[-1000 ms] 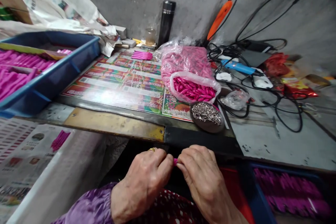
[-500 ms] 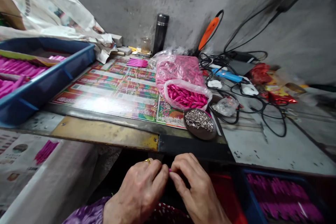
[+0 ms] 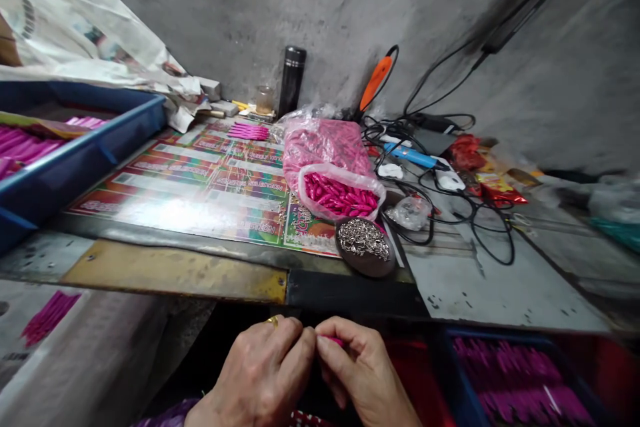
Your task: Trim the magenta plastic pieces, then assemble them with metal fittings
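Note:
Just below the front edge of the bench, my left hand (image 3: pixel 260 367) and my right hand (image 3: pixel 357 367) meet at the fingertips. A small pink plastic piece (image 3: pixel 338 341) shows between the thumb and fingers of my right hand. My left hand is closed, with a ring on one finger; whatever its fingers pinch is hidden. Beyond them on the bench sits a dark oval dish (image 3: pixel 370 270) of small shiny metal pieces (image 3: pixel 364 238). Behind it an open plastic bag (image 3: pixel 327 140) is full of slim pink pieces (image 3: pixel 340 195).
A blue tray (image 3: pixel 80 170) of pink pieces stands at left; another blue tray (image 3: pixel 467 383) is low at right. Pink sticks (image 3: pixel 249 131) lie on the printed sheet (image 3: pixel 200 180). Tangled black cables (image 3: pixel 493 227), a blue tool (image 3: pixel 413 155) and a black flask (image 3: pixel 291 82) are farther back.
The view has turned a little to the right and up. Around the pink piece my right fingers have shifted, and more of it shows. Both hands stay together.

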Motion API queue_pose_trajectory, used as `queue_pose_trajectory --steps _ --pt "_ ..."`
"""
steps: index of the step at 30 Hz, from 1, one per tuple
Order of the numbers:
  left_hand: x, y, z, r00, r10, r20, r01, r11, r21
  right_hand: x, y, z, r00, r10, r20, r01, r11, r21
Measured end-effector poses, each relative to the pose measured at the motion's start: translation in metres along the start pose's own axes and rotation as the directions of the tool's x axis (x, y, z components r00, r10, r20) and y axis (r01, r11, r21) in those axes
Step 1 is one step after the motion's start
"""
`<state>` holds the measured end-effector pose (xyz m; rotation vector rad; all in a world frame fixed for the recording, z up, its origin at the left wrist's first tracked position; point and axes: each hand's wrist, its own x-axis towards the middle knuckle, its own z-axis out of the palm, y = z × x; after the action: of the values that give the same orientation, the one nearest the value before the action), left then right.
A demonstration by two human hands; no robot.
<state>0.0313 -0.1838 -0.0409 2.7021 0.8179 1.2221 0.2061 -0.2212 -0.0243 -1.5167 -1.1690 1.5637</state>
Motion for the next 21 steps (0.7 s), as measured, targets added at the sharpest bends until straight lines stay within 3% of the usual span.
queue_pose_trajectory --steps 2,4,5,7,9,11,17,21 --pt "0.003 -0.001 0.0 1.0 -0.005 -0.016 0.005 1.0 0.004 0.0 -0.005 -0.007 0.997 -0.068 -0.032 0.064 0.993 -0.102" --pt "0.005 -0.002 0.001 1.0 -0.017 -0.016 0.017 1.0 0.005 0.002 -0.011 -0.02 0.962 -0.239 -0.134 0.197 0.943 -0.269" --pt "0.005 -0.002 0.002 1.0 -0.025 -0.013 0.025 1.0 0.004 0.005 -0.013 -0.029 0.913 -0.357 -0.198 0.267 0.888 -0.374" --pt "0.005 -0.005 0.002 0.999 -0.048 -0.009 0.048 0.999 0.003 0.015 -0.015 -0.047 0.747 -0.601 -0.286 0.342 0.716 -0.609" --pt "0.004 -0.007 0.003 0.997 -0.076 -0.005 0.076 0.997 0.007 0.027 -0.013 -0.065 0.584 -0.774 -0.245 0.306 0.49 -0.816" --pt "0.002 -0.01 0.003 0.995 -0.104 -0.002 0.104 0.994 0.01 0.039 -0.009 -0.08 0.516 -0.84 -0.167 0.23 0.324 -0.918" --pt "-0.005 -0.016 0.001 0.992 -0.129 0.006 0.129 0.991 0.028 0.058 0.0 -0.094 0.535 -0.842 -0.063 0.07 0.119 -0.99" --pt "-0.006 -0.018 0.002 0.99 -0.141 0.03 0.141 0.99 0.029 0.06 0.0 -0.091 0.542 -0.839 -0.052 0.028 0.08 -0.996"
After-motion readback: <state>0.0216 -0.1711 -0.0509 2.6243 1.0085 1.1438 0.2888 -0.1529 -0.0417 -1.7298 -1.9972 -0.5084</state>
